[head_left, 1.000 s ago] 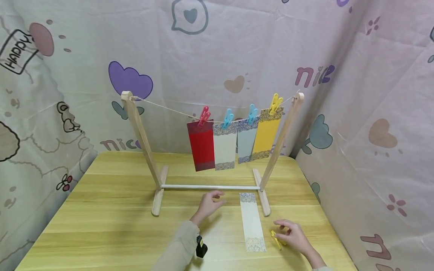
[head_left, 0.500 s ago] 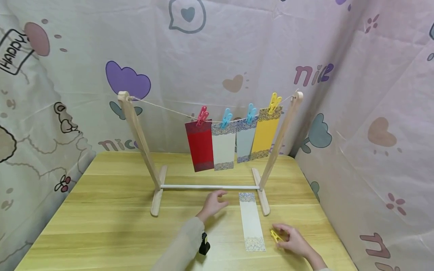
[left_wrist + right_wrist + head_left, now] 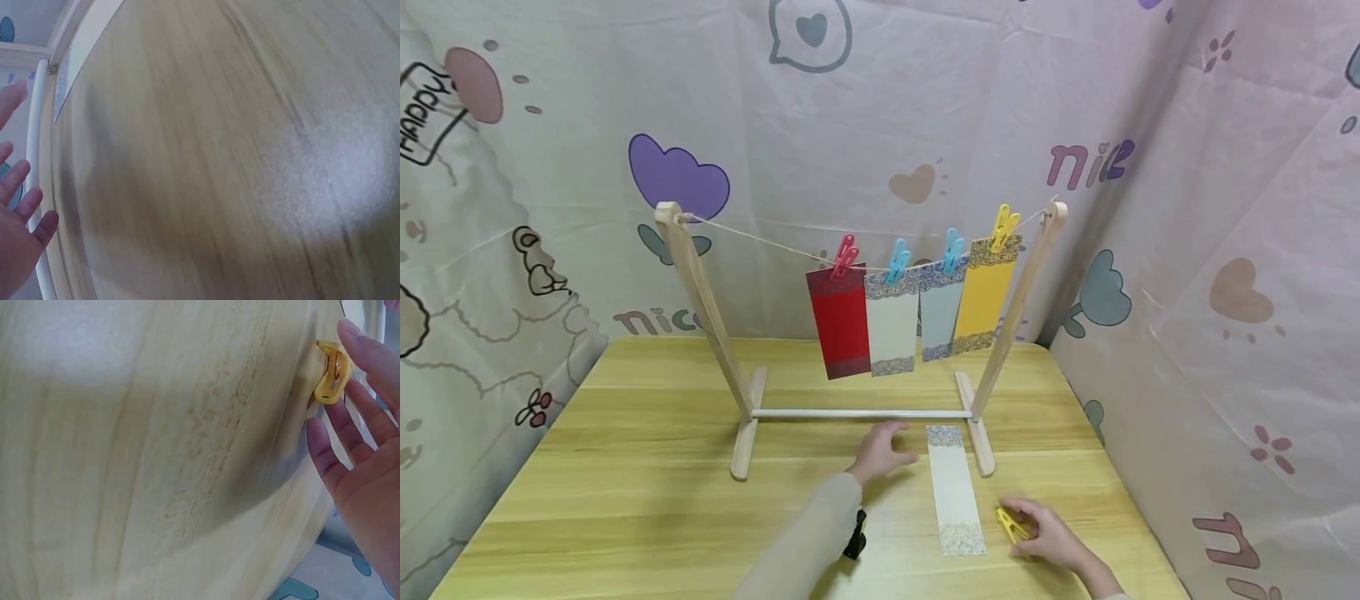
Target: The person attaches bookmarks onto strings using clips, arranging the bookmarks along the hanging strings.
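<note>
My right hand (image 3: 1048,533) holds a yellow clothespin (image 3: 1011,525) between thumb and fingers, low over the table. In the right wrist view this clothespin (image 3: 331,372) sits at the fingertips. A long cream paper strip (image 3: 955,492) with patterned ends lies flat just left of it. My left hand (image 3: 882,452) holds nothing; its fingers are loosely spread left of the strip, close to the white rod (image 3: 857,413). In the left wrist view the left hand (image 3: 22,212) shows its parted fingers.
A wooden stand (image 3: 703,308) carries a string with red (image 3: 838,321), white (image 3: 891,321), pale blue (image 3: 938,308) and yellow (image 3: 987,296) cards, clipped by colored clothespins. Printed cloth (image 3: 775,150) hangs behind the wooden table (image 3: 587,492).
My right fingers have closed around the yellow clothespin, which has turned slightly. My left hand has moved a little to the right, toward the cream strip.
</note>
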Motion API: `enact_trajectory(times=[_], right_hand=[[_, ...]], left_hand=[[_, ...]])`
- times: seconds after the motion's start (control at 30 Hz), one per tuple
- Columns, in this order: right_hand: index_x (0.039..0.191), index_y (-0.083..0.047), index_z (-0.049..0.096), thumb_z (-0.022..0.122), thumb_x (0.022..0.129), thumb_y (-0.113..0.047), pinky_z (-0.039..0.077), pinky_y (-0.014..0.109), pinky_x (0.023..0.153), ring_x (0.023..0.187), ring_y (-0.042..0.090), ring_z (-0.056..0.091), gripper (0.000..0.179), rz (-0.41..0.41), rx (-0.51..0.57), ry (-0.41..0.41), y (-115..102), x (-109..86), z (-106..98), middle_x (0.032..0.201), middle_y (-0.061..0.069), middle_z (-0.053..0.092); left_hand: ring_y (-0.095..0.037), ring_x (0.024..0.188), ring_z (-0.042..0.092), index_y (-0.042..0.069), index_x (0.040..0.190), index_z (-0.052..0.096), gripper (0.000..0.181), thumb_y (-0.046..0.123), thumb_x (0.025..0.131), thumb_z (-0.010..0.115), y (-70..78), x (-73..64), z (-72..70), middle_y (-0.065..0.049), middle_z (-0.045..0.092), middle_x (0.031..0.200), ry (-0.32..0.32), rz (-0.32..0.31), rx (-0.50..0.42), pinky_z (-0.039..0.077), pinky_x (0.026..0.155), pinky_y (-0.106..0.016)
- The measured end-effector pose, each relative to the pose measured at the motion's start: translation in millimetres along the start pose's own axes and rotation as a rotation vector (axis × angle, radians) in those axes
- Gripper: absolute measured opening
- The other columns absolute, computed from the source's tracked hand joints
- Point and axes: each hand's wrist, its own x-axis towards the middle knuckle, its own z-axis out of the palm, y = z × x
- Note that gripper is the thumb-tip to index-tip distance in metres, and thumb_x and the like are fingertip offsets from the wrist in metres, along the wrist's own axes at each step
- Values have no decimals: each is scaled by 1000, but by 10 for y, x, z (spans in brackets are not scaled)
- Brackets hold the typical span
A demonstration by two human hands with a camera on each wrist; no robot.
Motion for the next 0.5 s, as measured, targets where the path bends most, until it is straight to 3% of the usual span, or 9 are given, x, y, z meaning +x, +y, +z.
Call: enact_trajectory(times=[0.23, 0.37, 0.5], right_hand=[[124, 11, 42, 76, 65, -12, 45, 24, 78, 97, 21, 49, 72, 8, 27, -24, -13, 0, -9, 123, 32, 42], [126, 7, 43, 76, 64, -13, 43, 23, 79, 94, 21, 47, 73, 38, 1, -15, -31, 0, -8, 124, 28, 44], [126, 5, 44, 76, 64, -15, 42, 23, 80, 93, 19, 48, 73, 53, -35, 0, -41, 1, -3, 126, 26, 44]], left_hand=[[-34, 120, 36, 4, 128, 46, 71, 31, 68, 76, 31, 25, 89, -15, 43, 131, -67, 19, 107, 25, 98, -52], [-35, 121, 34, 4, 129, 44, 77, 35, 66, 76, 53, 32, 139, -16, 41, 133, -113, 75, 165, 23, 97, -55], [-35, 123, 31, 7, 132, 40, 85, 44, 64, 75, 24, 53, 212, -15, 37, 136, -141, 113, 281, 25, 96, -56]])
